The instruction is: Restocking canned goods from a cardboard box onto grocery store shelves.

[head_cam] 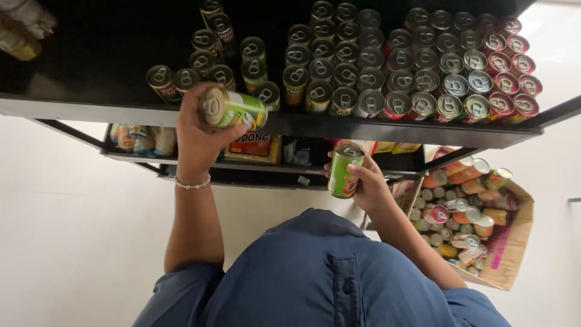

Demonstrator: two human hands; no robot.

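My left hand (196, 136) is raised to the front edge of a black shelf (290, 124) and grips a green can (233, 109) lying tilted on its side, its pull-tab top facing left. Lower down, near my chest, my right hand (368, 184) holds a second green can (345, 171) upright. The shelf top carries several rows of upright cans: green and dark ones (321, 66) in the middle, red ones (484, 72) at the right. A bead bracelet sits on my left wrist.
A cardboard box (511, 242) full of assorted cans stands on the floor at the right. Lower shelves (254, 166) hold packets and small packages. A white floor lies below to the left. More items sit at the shelf's top left corner (21, 27).
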